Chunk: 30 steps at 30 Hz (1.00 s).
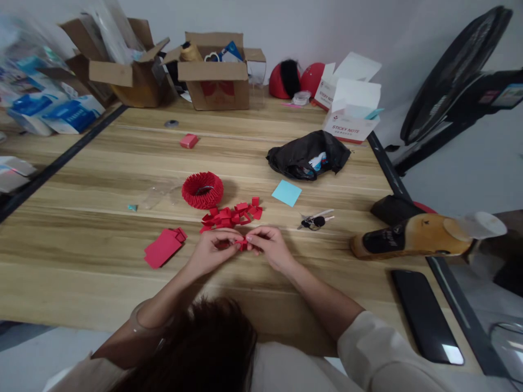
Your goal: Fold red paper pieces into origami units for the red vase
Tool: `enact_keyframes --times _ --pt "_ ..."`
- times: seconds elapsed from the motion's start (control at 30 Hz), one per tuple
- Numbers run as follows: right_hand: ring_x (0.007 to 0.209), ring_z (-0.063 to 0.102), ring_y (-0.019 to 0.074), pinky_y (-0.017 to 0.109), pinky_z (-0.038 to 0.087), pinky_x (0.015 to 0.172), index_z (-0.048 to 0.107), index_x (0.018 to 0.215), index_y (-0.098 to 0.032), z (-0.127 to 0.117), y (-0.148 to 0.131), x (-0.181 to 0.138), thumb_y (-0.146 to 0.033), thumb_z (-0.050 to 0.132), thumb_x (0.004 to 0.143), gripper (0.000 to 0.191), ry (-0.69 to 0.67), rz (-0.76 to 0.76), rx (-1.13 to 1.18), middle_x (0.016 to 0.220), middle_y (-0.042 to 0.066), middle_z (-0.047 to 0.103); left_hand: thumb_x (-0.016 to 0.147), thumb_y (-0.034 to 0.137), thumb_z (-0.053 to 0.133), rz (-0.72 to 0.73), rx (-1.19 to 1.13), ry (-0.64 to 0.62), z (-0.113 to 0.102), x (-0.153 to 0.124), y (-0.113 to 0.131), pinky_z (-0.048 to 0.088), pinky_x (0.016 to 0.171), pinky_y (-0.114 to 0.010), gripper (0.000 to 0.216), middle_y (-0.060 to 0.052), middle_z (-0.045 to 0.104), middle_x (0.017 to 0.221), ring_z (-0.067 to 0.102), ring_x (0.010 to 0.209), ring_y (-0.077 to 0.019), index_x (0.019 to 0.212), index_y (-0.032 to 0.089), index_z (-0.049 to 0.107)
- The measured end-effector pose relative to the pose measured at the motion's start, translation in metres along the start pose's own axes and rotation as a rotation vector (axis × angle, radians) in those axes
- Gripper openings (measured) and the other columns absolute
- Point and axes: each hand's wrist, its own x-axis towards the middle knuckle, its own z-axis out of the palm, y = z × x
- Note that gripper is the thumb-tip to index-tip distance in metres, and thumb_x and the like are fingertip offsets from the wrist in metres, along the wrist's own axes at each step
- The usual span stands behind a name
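Left hand: my left hand (212, 251) sits low over the counter (102, 283), its fingertips pressed together on a small red folded paper piece (242, 243).
Right hand: my right hand (267, 246) meets it from the other side, and its grip also pinches that same piece; the two hands touch at the fingertips.
Paper piece: I see it held between both hands just above the counter, near the front edge; its exact fold I cannot make out.
Loose pieces: a pile of red folded pieces (231, 215) lies just beyond my hands.
Ring: a red paper ring (202, 190) built of such pieces stands just behind the pile, to its left.
Red sheets: a small stack of flat red paper (162, 248) lies to the left of my left hand.
Other things: a blue sticky note (286, 193), keys (314, 221) and a black bag (307, 155) lie to the right, well apart from my hands.
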Motion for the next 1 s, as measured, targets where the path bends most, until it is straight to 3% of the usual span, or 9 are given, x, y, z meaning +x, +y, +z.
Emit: enact_keyframes --times 0.13,0.37,0.77,1.0 --pt "0.044 0.052 0.0053 0.015 0.036 0.041 0.068 0.069 -0.015 -0.0006 -0.0024 0.0028 -0.027 0.079 0.057 0.020 -0.030 0.129 0.118 0.053 -0.002 0.064 0.073 0.018 0.065 0.012 -0.011 0.009 0.0004 -0.0005 0.0015 0.052 0.070 -0.026 0.013 -0.010 0.073 0.087 0.067 0.077 -0.0185 0.082 0.014 0.074" --pt "0.046 0.055 0.0068 0.016 0.037 0.042 0.070 0.072 -0.015 -0.0022 -0.0001 0.0032 -0.021 0.081 0.053 0.023 -0.027 0.137 0.157 0.056 0.000 0.067 0.070 0.018 0.068 -0.024 -0.039 0.025 0.0021 -0.0013 0.0037 0.052 0.064 -0.024 0.015 -0.011 0.073 0.085 0.067 0.072 -0.0182 0.082 0.012 0.073" --pt "0.044 0.051 0.0067 0.018 0.035 0.042 0.066 0.067 -0.014 0.0002 -0.0006 0.0012 -0.029 0.077 0.058 0.021 0.003 0.045 0.010 0.051 -0.001 0.063 0.073 0.017 0.064 0.055 0.064 0.003 0.0016 -0.0008 0.0027 0.053 0.069 -0.026 0.014 -0.010 0.074 0.085 0.069 0.076 -0.0198 0.083 0.014 0.074" --pt "0.040 0.041 0.0047 0.018 0.029 0.040 0.059 0.067 -0.016 0.0016 -0.0012 -0.0003 -0.032 0.071 0.066 0.020 -0.055 0.007 -0.068 0.049 -0.005 0.054 0.074 0.016 0.063 0.083 0.124 -0.026 0.0036 -0.0019 0.0001 0.052 0.069 -0.026 0.010 -0.010 0.073 0.083 0.068 0.075 -0.0190 0.078 0.012 0.071"
